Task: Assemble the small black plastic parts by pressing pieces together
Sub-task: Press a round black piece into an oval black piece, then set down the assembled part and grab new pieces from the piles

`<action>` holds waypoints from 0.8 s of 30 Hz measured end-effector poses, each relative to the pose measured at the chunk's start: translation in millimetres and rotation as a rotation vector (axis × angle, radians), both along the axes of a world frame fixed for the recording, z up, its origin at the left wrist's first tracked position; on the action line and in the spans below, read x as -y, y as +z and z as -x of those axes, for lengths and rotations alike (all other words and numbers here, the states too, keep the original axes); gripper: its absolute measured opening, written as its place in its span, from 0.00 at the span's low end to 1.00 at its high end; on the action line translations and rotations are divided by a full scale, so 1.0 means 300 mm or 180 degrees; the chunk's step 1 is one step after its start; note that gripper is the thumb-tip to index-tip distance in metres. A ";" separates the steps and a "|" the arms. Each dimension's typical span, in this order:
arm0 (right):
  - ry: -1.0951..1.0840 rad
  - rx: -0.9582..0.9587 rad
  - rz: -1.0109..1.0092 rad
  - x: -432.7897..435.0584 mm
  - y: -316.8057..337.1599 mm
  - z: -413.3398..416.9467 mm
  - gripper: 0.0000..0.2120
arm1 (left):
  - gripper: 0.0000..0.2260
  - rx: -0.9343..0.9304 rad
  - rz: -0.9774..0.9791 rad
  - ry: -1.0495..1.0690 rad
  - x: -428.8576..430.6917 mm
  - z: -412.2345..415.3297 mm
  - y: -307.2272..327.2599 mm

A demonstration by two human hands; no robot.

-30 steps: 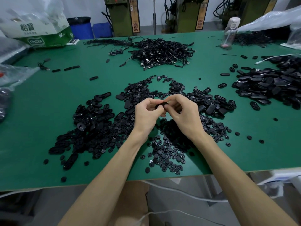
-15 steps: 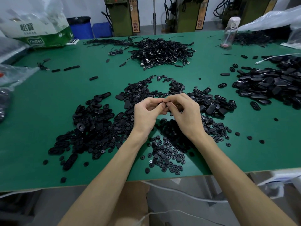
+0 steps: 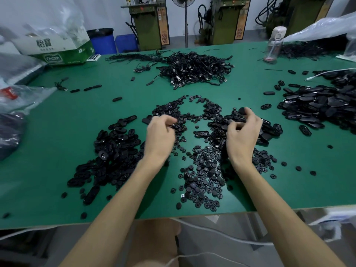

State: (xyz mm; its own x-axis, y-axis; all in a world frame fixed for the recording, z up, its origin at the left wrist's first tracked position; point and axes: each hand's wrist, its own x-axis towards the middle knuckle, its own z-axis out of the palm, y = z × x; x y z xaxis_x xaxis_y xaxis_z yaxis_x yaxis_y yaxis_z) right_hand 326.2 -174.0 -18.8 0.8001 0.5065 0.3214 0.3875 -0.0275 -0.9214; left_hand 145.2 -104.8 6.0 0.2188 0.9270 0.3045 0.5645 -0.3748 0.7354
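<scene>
My left hand (image 3: 159, 133) hovers low over the pile of small round black parts (image 3: 173, 112), fingers curled down with the tips among them; any piece in its pinch is hidden. My right hand (image 3: 242, 132) is over the heap of oval black shells (image 3: 269, 130) and pinches one black oval piece (image 3: 243, 110) at its fingertips. A single oval shell (image 3: 201, 133) lies on the green table (image 3: 57, 135) between the hands. More round button parts (image 3: 202, 176) are spread near the front edge.
A large heap of oval pieces (image 3: 115, 151) lies at the left and another (image 3: 327, 105) at the right. Black cables (image 3: 194, 69) are piled at the back. A cardboard box (image 3: 63, 53), plastic bags (image 3: 17, 97) and a bottle (image 3: 274, 45) stand round the table's edges.
The hands were joined at the centre, pressing a piece together. They have moved apart: the left toward the round parts, the right over the oval shells with a piece.
</scene>
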 end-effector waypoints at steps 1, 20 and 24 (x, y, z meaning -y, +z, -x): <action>0.0051 -0.0025 0.0107 0.000 -0.003 -0.001 0.26 | 0.19 -0.0305 -0.0029 0.0176 -0.027 0.041 0.007; 0.2296 0.2907 0.1543 -0.035 -0.058 0.057 0.22 | 0.10 -0.2542 -0.0311 0.0961 -0.225 0.365 -0.006; 0.2221 0.2840 0.1450 -0.037 -0.065 0.057 0.18 | 0.09 -0.2265 -0.0436 0.1035 -0.213 0.357 0.000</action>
